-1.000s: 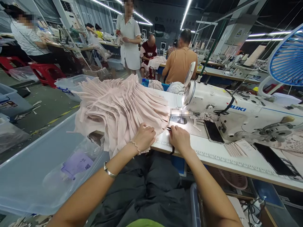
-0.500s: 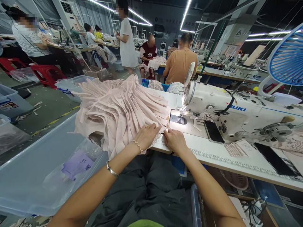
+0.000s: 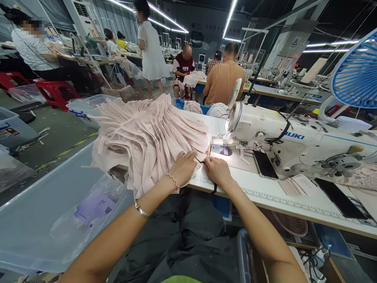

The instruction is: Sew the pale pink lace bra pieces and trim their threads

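Beside the sewing machine's needle area, my left hand (image 3: 184, 168) and my right hand (image 3: 218, 171) are close together with their fingers pinched. A thin black strip (image 3: 200, 160) runs between the fingertips of both. Black strip also hangs over the table's front edge below my right hand. A large heap of pale pink fabric pieces (image 3: 153, 137) lies gathered on the table, against my left hand. Just right of it stands the white sewing machine (image 3: 259, 125), its lamp lit over the needle plate. What exactly lies under my fingertips is too small to make out.
A clear plastic bin (image 3: 59, 188) holding a bagged purple label (image 3: 94, 208) stands at left. On the table lie a black phone (image 3: 265, 164), a second dark device (image 3: 338, 198) and folded pink strips (image 3: 291, 186). A blue fan (image 3: 356, 70) stands at right. Several people sit or stand beyond.
The black strip now shows stretched between my fingertips, and part of it hangs at the table edge. My hands have shifted only slightly. A person in white behind has moved left.
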Available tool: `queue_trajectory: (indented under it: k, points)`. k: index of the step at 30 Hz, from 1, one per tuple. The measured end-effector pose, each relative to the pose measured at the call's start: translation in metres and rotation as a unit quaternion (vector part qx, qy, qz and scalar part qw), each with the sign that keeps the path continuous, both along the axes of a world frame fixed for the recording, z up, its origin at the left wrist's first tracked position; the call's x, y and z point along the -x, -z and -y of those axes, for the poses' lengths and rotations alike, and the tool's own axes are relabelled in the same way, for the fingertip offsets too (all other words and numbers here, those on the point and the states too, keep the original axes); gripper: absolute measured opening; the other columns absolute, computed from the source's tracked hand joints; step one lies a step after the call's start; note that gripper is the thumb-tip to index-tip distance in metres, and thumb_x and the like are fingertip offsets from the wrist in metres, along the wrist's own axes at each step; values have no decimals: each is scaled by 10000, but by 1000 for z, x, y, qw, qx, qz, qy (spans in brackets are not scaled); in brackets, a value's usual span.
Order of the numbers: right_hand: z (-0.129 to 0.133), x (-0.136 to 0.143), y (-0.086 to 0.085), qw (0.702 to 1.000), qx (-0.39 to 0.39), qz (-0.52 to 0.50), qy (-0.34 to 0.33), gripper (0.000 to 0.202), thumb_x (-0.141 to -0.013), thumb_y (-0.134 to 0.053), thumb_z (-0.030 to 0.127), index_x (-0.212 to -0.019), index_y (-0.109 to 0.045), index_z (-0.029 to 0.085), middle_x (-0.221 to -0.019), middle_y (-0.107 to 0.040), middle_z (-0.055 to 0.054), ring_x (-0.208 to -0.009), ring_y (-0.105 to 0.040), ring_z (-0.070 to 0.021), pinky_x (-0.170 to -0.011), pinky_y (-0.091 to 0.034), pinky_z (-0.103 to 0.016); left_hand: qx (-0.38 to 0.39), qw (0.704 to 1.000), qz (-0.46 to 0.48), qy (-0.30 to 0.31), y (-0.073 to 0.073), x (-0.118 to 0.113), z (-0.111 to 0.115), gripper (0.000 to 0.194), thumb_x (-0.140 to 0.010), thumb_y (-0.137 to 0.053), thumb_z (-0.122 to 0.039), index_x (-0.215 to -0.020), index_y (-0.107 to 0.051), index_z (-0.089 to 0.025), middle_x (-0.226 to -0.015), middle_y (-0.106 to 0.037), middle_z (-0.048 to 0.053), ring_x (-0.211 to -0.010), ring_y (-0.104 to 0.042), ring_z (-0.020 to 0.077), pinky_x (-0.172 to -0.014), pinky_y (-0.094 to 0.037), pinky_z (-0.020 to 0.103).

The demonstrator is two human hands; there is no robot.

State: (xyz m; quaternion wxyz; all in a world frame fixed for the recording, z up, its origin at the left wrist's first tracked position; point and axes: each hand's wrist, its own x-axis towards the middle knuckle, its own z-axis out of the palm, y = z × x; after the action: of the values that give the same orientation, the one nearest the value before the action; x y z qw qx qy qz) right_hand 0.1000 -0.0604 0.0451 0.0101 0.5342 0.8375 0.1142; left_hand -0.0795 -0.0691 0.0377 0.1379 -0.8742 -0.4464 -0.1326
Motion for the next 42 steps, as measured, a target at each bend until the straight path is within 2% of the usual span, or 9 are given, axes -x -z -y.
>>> queue_trajectory:
  k: [2,4,8,14,22,27,32,39,42]
  points:
    - [-1,-1,-1,1000,-3,-2,10,274,-1024,-360,223,-1071,-625,171,-957,-676,-93,-842,-609,-204,-650,-292,-305,31,999,-1,12,1,-2,-9,306,-840,-505,16,-1036,-677,-145,-1403,-560,140,-1310,-490,269,-1079,-322,496]
    - [-3,-5,-4,999,-11,-6,29,283,-1025,-352,230,-1073,-622,160,-939,-672,-100,-830,-607,-207,-636,-285,-306,64,998,-8,14,1,-4,-15,363,-800,-505,49,-1071,-648,-145,-1256,-664,119,-1189,-594,237,-1097,-302,494]
    - [-10,-14,-10,998,-26,-7,50,268,-1010,-373,222,-1043,-629,149,-914,-669,-105,-805,-605,-208,-622,-267,-311,72,997,-9,10,-1,-2,-12,268,-790,-491,52,-888,-655,-135,-885,-733,86,-868,-692,221,-1039,-341,477]
    - [-18,-7,-8,1000,-12,4,-9,287,-1001,-371,188,-1114,-633,157,-979,-684,-122,-868,-613,-212,-654,-289,-309,67,998,-3,-3,-5,0,-3,236,-810,-505,39,-833,-656,-141,-805,-721,80,-810,-698,228,-978,-370,439]
    - [-18,-7,-4,1000,-18,-2,8,304,-1010,-355,215,-1119,-634,164,-933,-683,-98,-824,-619,-209,-618,-276,-311,57,996,-1,-75,-9,-16,-27,300,-907,-458,-5,-1126,-622,-125,-1121,-696,141,-897,-680,254,-744,-433,356]
    - [-21,-18,-11,999,-25,-7,32,298,-1005,-369,254,-1053,-644,149,-903,-670,-114,-781,-607,-212,-598,-253,-309,60,997,-17,-38,-8,-13,-23,248,-885,-506,-4,-805,-700,-135,-825,-720,116,-875,-670,264,-816,-428,384]
    - [-26,-9,-10,1000,-12,-3,-8,270,-982,-389,191,-1068,-642,148,-934,-680,-123,-801,-609,-208,-629,-269,-302,46,998,-18,-23,-7,-4,-11,277,-865,-491,7,-797,-718,-137,-792,-706,119,-874,-650,256,-837,-423,399]
    - [-38,7,-2,1000,-3,3,-18,276,-976,-369,137,-1042,-636,158,-952,-680,-113,-833,-616,-201,-633,-290,-300,52,998,-19,-35,-12,-14,-36,268,-853,-496,-43,-924,-725,-163,-1300,-630,139,-1231,-534,286,-985,-388,456]
    - [-41,0,-4,1000,-11,0,12,278,-958,-372,127,-1080,-620,144,-942,-673,-124,-829,-616,-207,-619,-289,-300,77,996,-27,-32,-12,-19,-46,241,-807,-534,-39,-913,-711,-163,-1138,-705,112,-1042,-646,247,-1024,-360,472]
